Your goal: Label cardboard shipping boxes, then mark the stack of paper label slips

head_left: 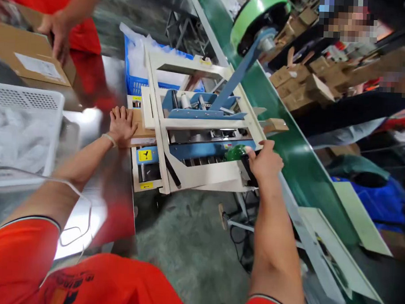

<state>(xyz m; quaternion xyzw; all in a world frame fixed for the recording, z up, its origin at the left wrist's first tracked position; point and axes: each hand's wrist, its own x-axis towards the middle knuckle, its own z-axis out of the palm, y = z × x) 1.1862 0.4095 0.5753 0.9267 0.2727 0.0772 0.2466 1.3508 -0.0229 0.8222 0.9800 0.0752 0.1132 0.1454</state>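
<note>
Pressing flat brown cardboard box (138,125) with open-palmed left hand (123,125) at cream-and-blue sealing machine's (203,138) 9 o'clock; right hand (263,163) clenched around green round knob (236,153) at 4 o'clock.

Packing warehouse, carton-sealing machine (203,138), green conveyor belt (289,150), stacked cardboard boxes (304,84)

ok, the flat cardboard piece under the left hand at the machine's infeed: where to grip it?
Take the cardboard piece by its near left edge, from the table side. It lies flat, its far end runs under the machine frame, and the left hand presses on top.
</note>
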